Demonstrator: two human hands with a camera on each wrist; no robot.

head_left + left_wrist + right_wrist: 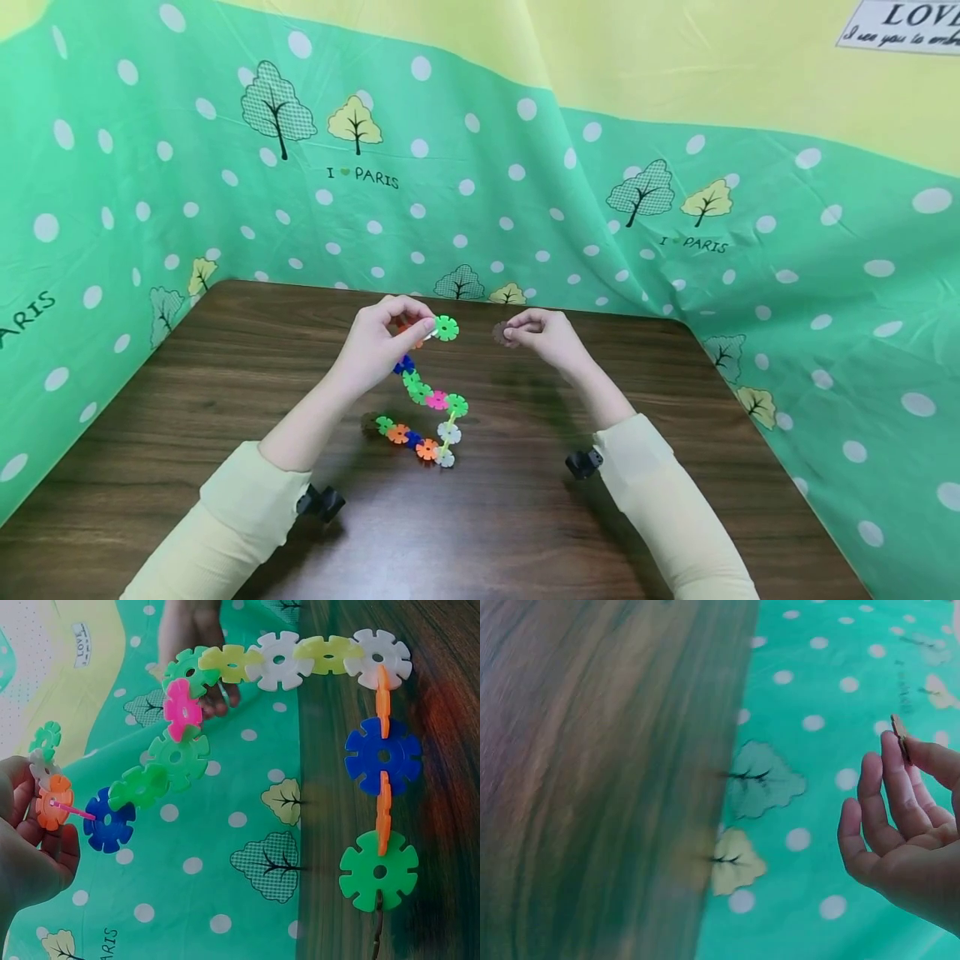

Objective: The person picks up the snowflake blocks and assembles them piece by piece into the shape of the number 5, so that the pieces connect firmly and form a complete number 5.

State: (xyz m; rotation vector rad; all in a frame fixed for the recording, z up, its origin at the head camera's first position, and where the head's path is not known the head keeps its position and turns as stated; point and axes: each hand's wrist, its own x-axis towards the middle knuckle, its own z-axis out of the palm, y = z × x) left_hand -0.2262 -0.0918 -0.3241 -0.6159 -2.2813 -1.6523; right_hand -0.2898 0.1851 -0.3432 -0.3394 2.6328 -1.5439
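Note:
My left hand [375, 346] pinches the upper end of a chain of interlocking plastic snowflake discs between thumb and fingers. Orange and white discs are at its grip, and a green disc [447, 328] sticks out past the fingertips. From there the chain hangs down in a zigzag through blue, green, a pink disc [437, 400], yellow and white. Its lower stretch, with an orange disc [398, 433] and a brown end disc, is near the tabletop. To the right, apart from the chain, my right hand [553, 337] pinches a loose brown disc [901, 739] by its edge.
A dark wood-grain table [487, 533] lies beneath both hands. Behind and beside it hangs a green and yellow cloth [465, 208] with dots and printed trees. Small black devices sit at both wrists, one by the left cuff [247, 492], one by the right cuff [636, 446].

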